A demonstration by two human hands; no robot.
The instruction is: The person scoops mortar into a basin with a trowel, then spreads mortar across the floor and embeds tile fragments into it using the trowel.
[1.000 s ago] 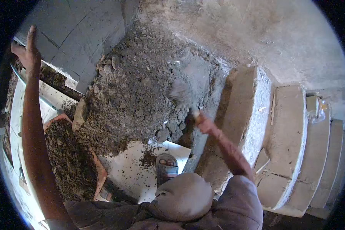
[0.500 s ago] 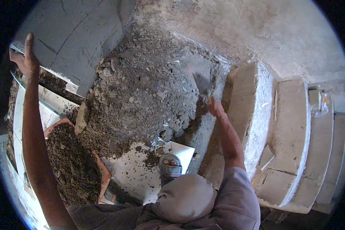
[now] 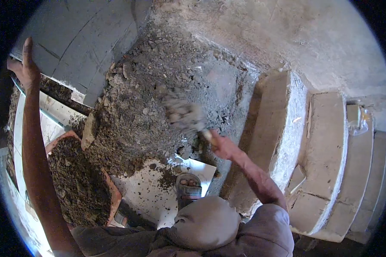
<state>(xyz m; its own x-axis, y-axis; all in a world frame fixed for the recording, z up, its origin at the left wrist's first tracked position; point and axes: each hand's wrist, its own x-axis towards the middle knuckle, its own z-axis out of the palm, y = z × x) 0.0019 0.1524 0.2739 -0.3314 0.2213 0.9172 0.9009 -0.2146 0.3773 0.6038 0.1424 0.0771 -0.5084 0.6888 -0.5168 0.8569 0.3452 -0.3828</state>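
My right hand (image 3: 224, 145) is closed around the handle of a trowel (image 3: 208, 136). Blurred by motion, its blade carries a heap of grey rubble (image 3: 184, 113) just above the large pile of loose, crumbly debris (image 3: 133, 98). At the far left, my left hand (image 3: 26, 70) rests against the edge of a scored grey slab (image 3: 85, 38), thumb stretched out apart from the fingers, which are partly hidden. Nothing shows in that hand. Nearer me, an orange-rimmed pan (image 3: 112, 190) filled with dark soil lies below my left arm.
Concrete steps (image 3: 321, 150) rise on the right, with a clear plastic bag (image 3: 359, 126) on one. A rough wall (image 3: 287, 34) closes the far side. My sandalled foot (image 3: 188, 184) stands on a white, soil-strewn surface (image 3: 146, 197). A stone (image 3: 89, 130) lies by the pan.
My right hand has moved left and toward me, swinging the trowel from the right side of the pile to over its middle, now loaded with rubble. My left hand has barely shifted.
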